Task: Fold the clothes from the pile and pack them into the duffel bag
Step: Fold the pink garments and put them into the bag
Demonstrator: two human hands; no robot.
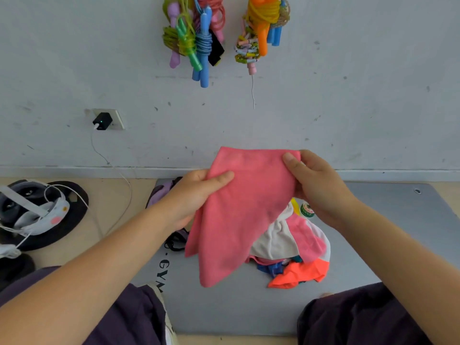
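The pink cloth (239, 210), held up over the grey mat (388, 235), hides much of the clothes pile (293, 247) behind it and most of a purple bag (161, 192) at the mat's far left edge. The left hand (196, 195) pinches the cloth's left edge; the right hand (316, 185) grips its far right corner. Bare mat lies near the knees and to the right. A headset (34, 207) sits on the floor, far left.

Matt, fuzzy pink cloth (239, 215); smooth grey foam-like mat (388, 235); scuffed painted wall (348, 108).
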